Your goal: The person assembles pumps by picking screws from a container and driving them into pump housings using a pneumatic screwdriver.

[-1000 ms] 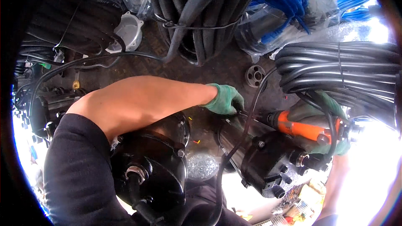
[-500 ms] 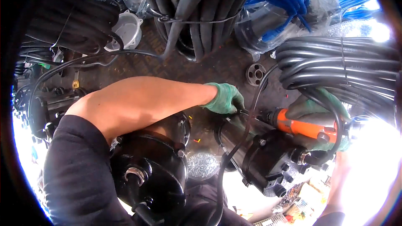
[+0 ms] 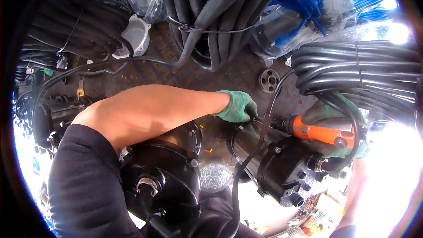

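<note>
In a green glove, my right hand (image 3: 331, 110) wraps round an orange power tool (image 3: 324, 132), its black nose pointing left along the side of a black cylindrical motor or pump (image 3: 282, 167). My left hand (image 3: 238, 105), gloved in green too, is at the far left end of that cylinder. Its fingers are bent and closed downward, and what they pinch, if anything, is hidden. A thick black cable runs out of the cylinder's near end fitting. Under my left forearm stands a second black motor or pump housing (image 3: 165, 180) with a metal cable fitting on top.
Black cable coils hang at far centre (image 3: 211, 13), far left (image 3: 75, 17) and right (image 3: 357, 66). A loose cable (image 3: 264, 136) crosses over the cylinder. Beyond my left hand lies a round holed metal disc (image 3: 269, 80). A clear bag of small metal parts (image 3: 216, 177) is between the two housings.
The whole view has shifted slightly. Both hands keep their places at the cylinder, and the orange power tool stays in my right hand.
</note>
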{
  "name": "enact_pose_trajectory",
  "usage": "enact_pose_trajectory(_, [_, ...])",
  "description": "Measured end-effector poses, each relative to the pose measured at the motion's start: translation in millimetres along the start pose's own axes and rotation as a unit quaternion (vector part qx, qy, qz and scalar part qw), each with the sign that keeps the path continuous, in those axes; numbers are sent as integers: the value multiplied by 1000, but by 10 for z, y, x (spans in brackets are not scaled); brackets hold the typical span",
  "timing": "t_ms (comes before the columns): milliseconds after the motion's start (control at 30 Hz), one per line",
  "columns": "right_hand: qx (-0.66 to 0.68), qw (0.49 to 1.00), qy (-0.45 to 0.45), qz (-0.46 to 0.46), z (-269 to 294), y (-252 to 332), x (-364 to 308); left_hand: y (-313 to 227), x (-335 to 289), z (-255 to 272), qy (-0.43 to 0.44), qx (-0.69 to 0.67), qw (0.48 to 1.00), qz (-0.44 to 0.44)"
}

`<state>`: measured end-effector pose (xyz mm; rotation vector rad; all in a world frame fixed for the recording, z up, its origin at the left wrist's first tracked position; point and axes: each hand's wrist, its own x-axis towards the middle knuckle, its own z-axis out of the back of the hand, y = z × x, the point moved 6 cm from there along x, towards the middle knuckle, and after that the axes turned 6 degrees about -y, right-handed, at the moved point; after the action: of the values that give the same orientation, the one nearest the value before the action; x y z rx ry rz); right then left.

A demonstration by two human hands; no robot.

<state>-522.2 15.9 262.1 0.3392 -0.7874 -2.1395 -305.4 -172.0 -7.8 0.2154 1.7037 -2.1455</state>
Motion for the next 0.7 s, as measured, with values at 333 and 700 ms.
enact_pose_trajectory(333, [-37,996,68,36,-144,177,68,-206,-30,9,10,78,997,-22])
enact_pose_trajectory(700, [117,930,263,230,-752,731,340,-760,-631,478,82,331,936,88])
